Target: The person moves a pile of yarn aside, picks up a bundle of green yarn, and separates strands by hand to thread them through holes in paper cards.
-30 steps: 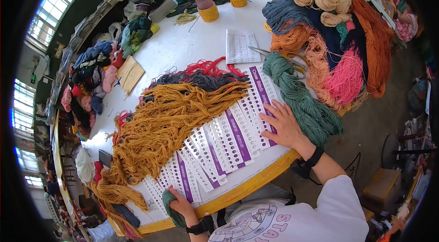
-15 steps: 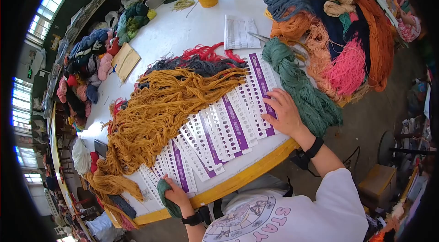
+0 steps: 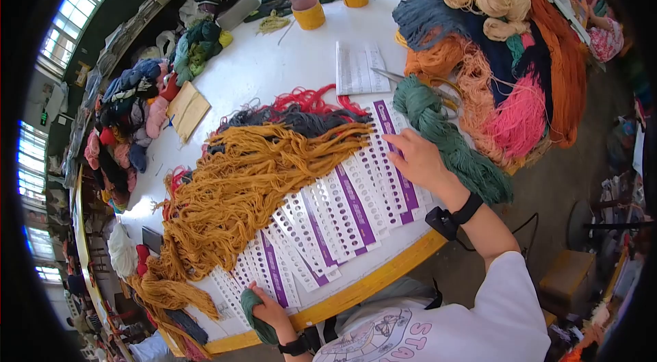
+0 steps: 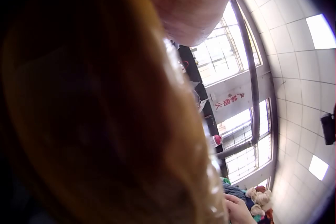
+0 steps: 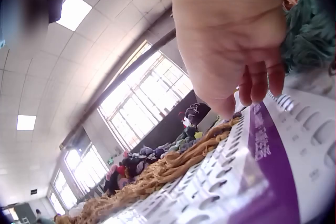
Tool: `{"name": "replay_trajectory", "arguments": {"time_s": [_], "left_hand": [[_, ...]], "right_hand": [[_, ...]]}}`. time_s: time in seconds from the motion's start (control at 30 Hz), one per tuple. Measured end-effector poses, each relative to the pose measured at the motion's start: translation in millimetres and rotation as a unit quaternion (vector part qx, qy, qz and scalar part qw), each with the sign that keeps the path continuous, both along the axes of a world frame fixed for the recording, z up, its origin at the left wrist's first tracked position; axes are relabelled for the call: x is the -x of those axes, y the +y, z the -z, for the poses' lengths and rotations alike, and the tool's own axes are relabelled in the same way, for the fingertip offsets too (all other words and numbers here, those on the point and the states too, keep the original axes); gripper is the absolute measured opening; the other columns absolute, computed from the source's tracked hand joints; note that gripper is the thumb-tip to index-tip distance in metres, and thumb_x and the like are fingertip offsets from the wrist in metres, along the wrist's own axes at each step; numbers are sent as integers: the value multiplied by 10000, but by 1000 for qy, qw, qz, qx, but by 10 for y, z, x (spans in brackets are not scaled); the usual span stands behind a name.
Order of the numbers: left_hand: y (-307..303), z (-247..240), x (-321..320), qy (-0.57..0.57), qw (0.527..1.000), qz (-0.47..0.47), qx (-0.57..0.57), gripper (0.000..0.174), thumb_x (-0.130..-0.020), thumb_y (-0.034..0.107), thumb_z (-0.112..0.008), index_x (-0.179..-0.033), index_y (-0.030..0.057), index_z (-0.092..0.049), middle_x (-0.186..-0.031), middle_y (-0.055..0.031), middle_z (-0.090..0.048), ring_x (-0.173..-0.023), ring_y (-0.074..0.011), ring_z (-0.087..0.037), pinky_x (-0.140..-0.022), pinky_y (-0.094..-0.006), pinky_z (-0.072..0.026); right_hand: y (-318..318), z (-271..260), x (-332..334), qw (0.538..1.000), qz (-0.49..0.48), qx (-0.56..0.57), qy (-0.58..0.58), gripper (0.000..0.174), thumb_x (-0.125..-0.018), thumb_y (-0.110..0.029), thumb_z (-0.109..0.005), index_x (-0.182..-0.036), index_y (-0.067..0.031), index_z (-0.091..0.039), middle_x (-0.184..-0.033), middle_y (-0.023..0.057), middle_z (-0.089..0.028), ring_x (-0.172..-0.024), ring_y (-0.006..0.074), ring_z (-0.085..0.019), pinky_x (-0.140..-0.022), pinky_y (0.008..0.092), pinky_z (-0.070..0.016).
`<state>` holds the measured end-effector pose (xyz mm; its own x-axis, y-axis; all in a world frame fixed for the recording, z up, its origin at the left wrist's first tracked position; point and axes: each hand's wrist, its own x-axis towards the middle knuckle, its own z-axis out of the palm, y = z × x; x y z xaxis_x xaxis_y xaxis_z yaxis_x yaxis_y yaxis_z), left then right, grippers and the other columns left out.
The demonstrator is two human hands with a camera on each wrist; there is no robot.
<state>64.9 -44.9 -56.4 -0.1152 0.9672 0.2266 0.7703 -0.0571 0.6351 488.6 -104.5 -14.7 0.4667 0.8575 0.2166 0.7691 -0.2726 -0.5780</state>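
A row of white punched cards (image 3: 328,215) with purple stripes lies fanned along the table's near edge. My right hand (image 3: 419,157) rests flat on the rightmost cards, fingers straight, beside a long green skein (image 3: 448,139). The right wrist view shows that hand (image 5: 231,50) with fingertips (image 5: 257,85) just over a purple-striped card (image 5: 265,148). My left hand (image 3: 272,307) grips a small green yarn bundle (image 3: 252,308) at the row's left end, by the yellow table edge (image 3: 369,276). Mustard yarn (image 3: 239,187) hangs from the cards' far ends. The left wrist view is mostly blur.
A large heap of mixed skeins (image 3: 510,47) fills the right of the white table (image 3: 274,68). Scissors (image 3: 400,79) and a printed sheet (image 3: 357,66) lie behind the cards. Two yellow tape rolls (image 3: 311,18) and more yarn (image 3: 133,109) sit further back.
My right hand has slid a little forward over the rightmost cards. The left hand still grips the green bundle at the same spot.
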Motion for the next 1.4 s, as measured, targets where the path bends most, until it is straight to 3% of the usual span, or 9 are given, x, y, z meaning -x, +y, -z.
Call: {"name": "replay_trajectory", "arguments": {"time_s": [0.27,0.37,0.47,0.87,0.97,1.07,1.27,1.4], "left_hand": [[12,44,40,32,999,-6,3,213,-912,132,-425,-958,-22,-566,-816,-84,-562,-709,-161,-539,-656,-261,-439],[5,31,-24,15,999,-29,-6,210,-910,143,-432,-930,-16,-568,-732,-28,-505,-660,-114,-473,-630,-241,-399],[2,21,-37,12,1000,-27,-1,209,-912,141,-432,-927,-17,-568,-721,-22,-492,-648,-111,-461,-619,-235,-393],[24,145,68,28,999,-17,-16,239,-924,160,-424,-942,-28,-570,-751,-18,-510,-633,-99,-451,-590,-228,-392],[26,165,128,50,999,-13,5,244,-921,162,-419,-956,-37,-556,-799,-81,-554,-688,-150,-521,-643,-256,-433],[23,122,30,25,999,-15,-26,237,-923,166,-431,-941,-28,-566,-733,-10,-503,-628,-92,-446,-588,-225,-386],[30,190,105,25,999,-18,-13,240,-923,176,-431,-937,-21,-567,-731,-7,-501,-622,-87,-438,-584,-220,-381],[16,97,52,38,999,-24,22,250,-924,167,-416,-956,-36,-557,-793,-75,-549,-678,-137,-513,-633,-247,-428]], "right_hand": [[99,327,-37,997,36,-60,-35,217,-733,-76,-561,-941,-98,-619,-736,63,-521,-624,252,-564,-536,359,-470],[121,364,-34,995,42,-73,-59,205,-725,-67,-565,-918,-102,-628,-702,55,-518,-594,238,-558,-505,345,-461],[134,387,-38,993,46,-90,-68,199,-728,-66,-569,-910,-108,-635,-679,51,-514,-568,230,-548,-485,337,-445],[155,373,-49,992,50,-107,-49,200,-714,-44,-570,-896,-99,-632,-671,55,-519,-554,232,-545,-480,331,-447],[151,373,-47,992,51,-108,-48,195,-713,-43,-571,-891,-97,-630,-672,56,-520,-549,235,-543,-478,332,-446],[142,367,-49,994,49,-84,-48,187,-709,-53,-572,-884,-94,-625,-710,47,-530,-599,219,-567,-498,330,-474],[139,376,-53,994,48,-90,-46,188,-705,-50,-571,-879,-96,-625,-711,52,-536,-598,227,-569,-503,333,-475],[142,377,-52,994,49,-91,-46,186,-702,-49,-569,-873,-95,-626,-712,51,-538,-593,229,-568,-503,332,-475]]}}
